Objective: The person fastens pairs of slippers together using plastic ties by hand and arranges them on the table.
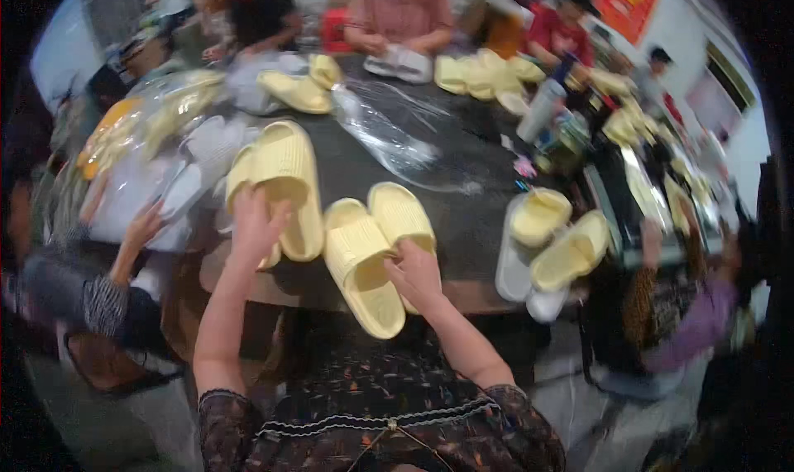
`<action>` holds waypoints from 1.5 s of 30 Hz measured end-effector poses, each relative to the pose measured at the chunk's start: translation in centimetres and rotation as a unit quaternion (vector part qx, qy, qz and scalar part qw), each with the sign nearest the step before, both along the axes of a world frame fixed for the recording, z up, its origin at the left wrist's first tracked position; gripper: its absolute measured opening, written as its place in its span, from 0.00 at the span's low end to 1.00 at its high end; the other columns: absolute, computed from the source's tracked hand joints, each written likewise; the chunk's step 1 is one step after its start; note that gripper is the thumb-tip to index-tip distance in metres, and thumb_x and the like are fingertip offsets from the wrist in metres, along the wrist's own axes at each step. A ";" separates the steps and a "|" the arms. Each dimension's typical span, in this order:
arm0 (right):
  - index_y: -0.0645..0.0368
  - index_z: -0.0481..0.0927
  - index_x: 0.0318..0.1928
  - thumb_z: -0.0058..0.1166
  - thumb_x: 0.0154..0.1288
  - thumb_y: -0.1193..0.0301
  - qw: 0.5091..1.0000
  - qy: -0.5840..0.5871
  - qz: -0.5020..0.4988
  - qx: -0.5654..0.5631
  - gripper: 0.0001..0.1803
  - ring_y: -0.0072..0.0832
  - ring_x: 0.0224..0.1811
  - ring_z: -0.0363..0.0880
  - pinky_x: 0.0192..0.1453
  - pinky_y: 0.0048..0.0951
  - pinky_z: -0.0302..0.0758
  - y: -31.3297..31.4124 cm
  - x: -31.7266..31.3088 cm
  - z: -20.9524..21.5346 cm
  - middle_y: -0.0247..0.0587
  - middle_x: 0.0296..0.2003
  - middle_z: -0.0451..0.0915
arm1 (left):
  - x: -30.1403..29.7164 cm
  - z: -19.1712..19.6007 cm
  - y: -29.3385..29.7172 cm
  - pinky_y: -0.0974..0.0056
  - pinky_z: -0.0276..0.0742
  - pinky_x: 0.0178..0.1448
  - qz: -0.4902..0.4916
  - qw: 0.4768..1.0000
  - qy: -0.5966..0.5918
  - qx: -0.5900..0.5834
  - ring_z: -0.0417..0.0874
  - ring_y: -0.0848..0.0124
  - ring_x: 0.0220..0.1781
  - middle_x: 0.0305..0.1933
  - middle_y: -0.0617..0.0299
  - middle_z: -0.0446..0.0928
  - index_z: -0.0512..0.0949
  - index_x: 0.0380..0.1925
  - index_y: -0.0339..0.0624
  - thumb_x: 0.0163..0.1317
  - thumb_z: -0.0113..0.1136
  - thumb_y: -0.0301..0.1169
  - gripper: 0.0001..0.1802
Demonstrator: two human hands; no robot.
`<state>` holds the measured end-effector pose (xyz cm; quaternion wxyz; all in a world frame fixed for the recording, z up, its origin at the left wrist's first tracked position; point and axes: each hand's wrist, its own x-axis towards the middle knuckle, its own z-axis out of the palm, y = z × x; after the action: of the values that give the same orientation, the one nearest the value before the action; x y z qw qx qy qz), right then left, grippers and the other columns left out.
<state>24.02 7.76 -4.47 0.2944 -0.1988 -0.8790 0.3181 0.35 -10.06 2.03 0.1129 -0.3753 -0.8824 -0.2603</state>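
Note:
My left hand is closed on a pair of pale yellow slippers with ribbed straps, its fingers tucked in at the strap opening. Just to the right, my right hand grips a second pair of yellow slippers. Both pairs are held up over the near edge of a dark table, toes pointing away from me. The slippers cover part of my fingers.
Clear plastic film lies mid-table. Yellow and white slippers sit at the right edge; wrapped slippers pile up at left. A bottle stands back right. Several people work around the table, one person's hand close on my left.

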 end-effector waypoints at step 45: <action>0.57 0.81 0.38 0.57 0.60 0.67 0.996 0.017 0.053 0.071 0.09 0.39 0.40 0.78 0.46 0.36 0.75 7.6 -1.2 4.2 0.41 0.37 0.80 | 14.4 -5.3 6.6 0.53 0.69 0.60 -0.170 0.969 -0.101 -0.147 0.67 0.46 0.55 0.53 0.33 0.65 0.69 0.47 0.22 0.51 0.68 0.41 0.34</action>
<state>22.77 15.38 -0.32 0.3054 -0.1252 -0.9037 0.2729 14.70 -3.47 -3.24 -0.0794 -0.5043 -0.8409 -0.1795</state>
